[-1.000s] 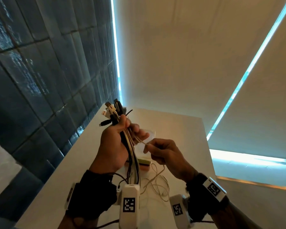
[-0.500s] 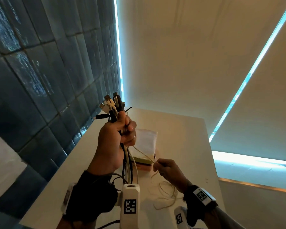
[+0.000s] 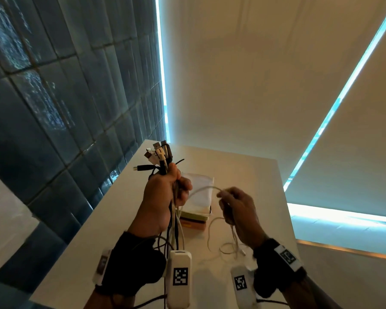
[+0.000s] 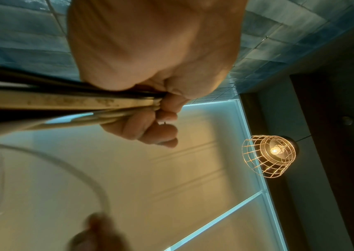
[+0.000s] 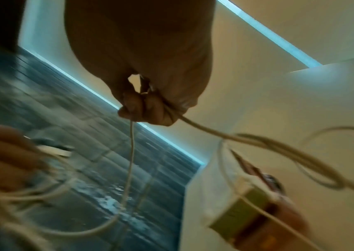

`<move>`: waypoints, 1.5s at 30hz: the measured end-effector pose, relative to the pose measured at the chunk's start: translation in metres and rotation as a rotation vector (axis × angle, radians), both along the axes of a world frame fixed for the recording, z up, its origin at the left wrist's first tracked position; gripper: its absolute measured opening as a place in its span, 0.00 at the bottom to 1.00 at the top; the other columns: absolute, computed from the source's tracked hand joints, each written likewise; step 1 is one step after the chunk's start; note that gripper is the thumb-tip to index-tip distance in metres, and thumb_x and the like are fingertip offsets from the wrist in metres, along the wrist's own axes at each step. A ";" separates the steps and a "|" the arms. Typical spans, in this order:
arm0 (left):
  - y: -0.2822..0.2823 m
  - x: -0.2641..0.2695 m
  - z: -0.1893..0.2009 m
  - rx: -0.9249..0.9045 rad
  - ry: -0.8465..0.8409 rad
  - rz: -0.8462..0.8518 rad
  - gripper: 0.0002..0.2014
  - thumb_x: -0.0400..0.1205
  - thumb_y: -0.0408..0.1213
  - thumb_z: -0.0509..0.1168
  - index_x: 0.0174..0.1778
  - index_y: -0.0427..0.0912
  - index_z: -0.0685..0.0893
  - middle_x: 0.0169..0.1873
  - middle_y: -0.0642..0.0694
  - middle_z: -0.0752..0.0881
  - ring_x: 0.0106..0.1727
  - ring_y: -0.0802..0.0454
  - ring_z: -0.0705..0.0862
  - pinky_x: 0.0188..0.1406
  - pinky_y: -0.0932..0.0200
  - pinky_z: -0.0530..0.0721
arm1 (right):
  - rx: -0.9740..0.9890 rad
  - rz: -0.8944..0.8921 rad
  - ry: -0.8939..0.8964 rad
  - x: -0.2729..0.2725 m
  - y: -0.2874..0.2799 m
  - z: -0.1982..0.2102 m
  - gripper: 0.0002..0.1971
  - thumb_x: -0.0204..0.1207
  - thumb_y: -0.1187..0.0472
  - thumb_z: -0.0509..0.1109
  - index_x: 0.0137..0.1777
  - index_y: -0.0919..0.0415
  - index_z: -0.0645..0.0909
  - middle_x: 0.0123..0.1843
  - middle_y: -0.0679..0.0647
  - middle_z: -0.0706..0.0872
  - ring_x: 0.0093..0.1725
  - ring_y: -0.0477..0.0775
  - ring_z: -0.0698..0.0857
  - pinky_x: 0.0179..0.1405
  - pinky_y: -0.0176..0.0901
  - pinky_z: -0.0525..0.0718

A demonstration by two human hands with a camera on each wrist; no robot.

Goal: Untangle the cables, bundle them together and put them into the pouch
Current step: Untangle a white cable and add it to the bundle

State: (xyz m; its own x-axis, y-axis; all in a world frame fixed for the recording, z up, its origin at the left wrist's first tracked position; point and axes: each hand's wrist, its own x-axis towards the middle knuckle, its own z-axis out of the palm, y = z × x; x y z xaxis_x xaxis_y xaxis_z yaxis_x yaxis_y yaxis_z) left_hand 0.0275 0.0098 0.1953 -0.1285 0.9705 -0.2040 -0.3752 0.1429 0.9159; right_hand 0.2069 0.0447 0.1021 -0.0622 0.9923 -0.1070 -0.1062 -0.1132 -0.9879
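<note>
My left hand [image 3: 165, 192] is raised above the white table [image 3: 243, 175] and grips a bundle of black and white cables [image 3: 163, 162], plug ends sticking up out of the fist. The strands hang down past my wrist; the left wrist view shows the cables [image 4: 64, 100] clamped under curled fingers [image 4: 150, 129]. My right hand [image 3: 234, 206] pinches a thin white cable [image 3: 201, 189] that arcs over to the left fist, its loose loops [image 3: 227, 246] trailing onto the table. In the right wrist view that cable [image 5: 131, 152] passes through the right fingers [image 5: 146, 108]. A white pouch [image 3: 198, 192] lies behind the hands.
The pouch rests on a small stack of boxes, green over brown [image 3: 194, 220], near the table's middle. A dark tiled wall [image 3: 54, 108] runs close along the table's left edge. Roller blinds [image 3: 254, 85] hang behind the far edge. The table's right edge [image 3: 286, 208] drops off.
My right hand came up from low over the table and now holds the thin white cable higher and further right, drawing it into an arc. The left hand keeps its grip.
</note>
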 end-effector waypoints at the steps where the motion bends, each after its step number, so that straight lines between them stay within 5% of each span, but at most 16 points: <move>1: 0.000 0.002 0.000 -0.009 0.009 0.006 0.17 0.88 0.43 0.53 0.34 0.41 0.73 0.25 0.42 0.84 0.22 0.51 0.75 0.24 0.59 0.68 | 0.075 0.049 0.050 -0.004 -0.004 0.017 0.10 0.82 0.65 0.65 0.48 0.75 0.78 0.29 0.59 0.74 0.22 0.49 0.65 0.21 0.39 0.60; 6: -0.002 0.010 0.005 0.023 0.068 -0.051 0.19 0.89 0.43 0.50 0.37 0.40 0.78 0.39 0.36 0.91 0.35 0.45 0.90 0.29 0.55 0.86 | 0.288 0.324 0.101 -0.013 -0.029 0.055 0.08 0.82 0.66 0.63 0.47 0.73 0.79 0.29 0.60 0.77 0.23 0.50 0.69 0.20 0.35 0.68; 10: -0.004 0.008 0.007 0.058 -0.198 -0.184 0.18 0.88 0.44 0.49 0.36 0.41 0.74 0.39 0.35 0.90 0.44 0.39 0.91 0.38 0.48 0.89 | 0.195 0.461 0.036 -0.014 -0.033 0.052 0.07 0.81 0.72 0.62 0.49 0.71 0.83 0.31 0.47 0.84 0.27 0.43 0.78 0.27 0.30 0.75; 13: -0.002 0.002 0.010 0.130 -0.308 -0.205 0.17 0.86 0.46 0.51 0.34 0.42 0.73 0.31 0.41 0.84 0.27 0.48 0.82 0.30 0.56 0.83 | 0.144 0.526 -0.044 -0.009 -0.030 0.035 0.08 0.81 0.69 0.64 0.48 0.74 0.83 0.30 0.49 0.82 0.27 0.44 0.74 0.27 0.31 0.70; 17: 0.002 -0.005 0.016 0.190 -0.324 -0.215 0.15 0.82 0.47 0.55 0.31 0.45 0.72 0.22 0.51 0.70 0.20 0.58 0.62 0.21 0.62 0.61 | 0.078 0.453 -0.108 -0.001 -0.019 0.006 0.13 0.84 0.66 0.63 0.48 0.77 0.82 0.29 0.47 0.80 0.26 0.41 0.72 0.26 0.29 0.70; 23: 0.006 -0.011 0.014 0.183 -0.340 -0.138 0.18 0.86 0.46 0.53 0.30 0.46 0.71 0.21 0.53 0.65 0.18 0.60 0.61 0.19 0.64 0.60 | 0.021 0.336 -0.209 0.002 -0.004 -0.034 0.12 0.84 0.67 0.63 0.43 0.74 0.82 0.22 0.41 0.75 0.23 0.38 0.68 0.25 0.26 0.68; 27: 0.007 -0.016 0.016 0.176 -0.330 -0.102 0.19 0.88 0.45 0.51 0.30 0.46 0.71 0.21 0.54 0.65 0.17 0.61 0.61 0.19 0.64 0.58 | -0.004 0.266 -0.250 0.004 0.003 -0.067 0.12 0.82 0.67 0.65 0.39 0.73 0.83 0.25 0.49 0.70 0.26 0.46 0.66 0.26 0.32 0.66; 34: 0.012 -0.029 0.020 0.185 -0.276 -0.067 0.18 0.88 0.45 0.50 0.32 0.46 0.70 0.19 0.55 0.63 0.17 0.61 0.60 0.17 0.65 0.59 | -0.160 0.205 -0.547 0.027 0.008 -0.115 0.15 0.80 0.65 0.65 0.32 0.58 0.85 0.24 0.47 0.76 0.28 0.47 0.72 0.31 0.40 0.71; 37: 0.012 -0.025 0.016 0.135 -0.219 -0.038 0.18 0.89 0.43 0.50 0.32 0.45 0.70 0.19 0.54 0.64 0.17 0.60 0.61 0.17 0.64 0.59 | -0.169 0.035 -0.611 0.027 0.011 -0.097 0.12 0.78 0.64 0.67 0.34 0.60 0.87 0.25 0.49 0.80 0.27 0.47 0.75 0.27 0.40 0.73; 40: 0.014 -0.015 0.006 0.055 -0.209 -0.035 0.18 0.89 0.43 0.50 0.33 0.45 0.70 0.20 0.53 0.67 0.18 0.59 0.63 0.18 0.64 0.62 | -0.061 -0.091 -0.320 0.017 0.014 -0.044 0.09 0.78 0.65 0.68 0.38 0.67 0.86 0.23 0.54 0.78 0.23 0.49 0.71 0.20 0.39 0.67; 45: 0.014 0.004 0.001 -0.015 -0.188 -0.036 0.17 0.89 0.43 0.50 0.34 0.43 0.70 0.23 0.48 0.76 0.21 0.55 0.71 0.26 0.60 0.65 | 0.208 0.022 0.025 -0.005 -0.004 0.041 0.07 0.79 0.66 0.69 0.44 0.72 0.84 0.26 0.60 0.76 0.21 0.47 0.69 0.18 0.33 0.65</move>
State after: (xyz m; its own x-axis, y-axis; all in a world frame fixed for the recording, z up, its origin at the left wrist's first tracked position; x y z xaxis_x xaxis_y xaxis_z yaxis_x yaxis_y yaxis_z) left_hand 0.0317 0.0243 0.1968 -0.0516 0.9705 -0.2354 -0.5340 0.1724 0.8277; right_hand 0.2017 0.0403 0.1434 -0.0846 0.9911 0.1023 -0.1312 0.0907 -0.9872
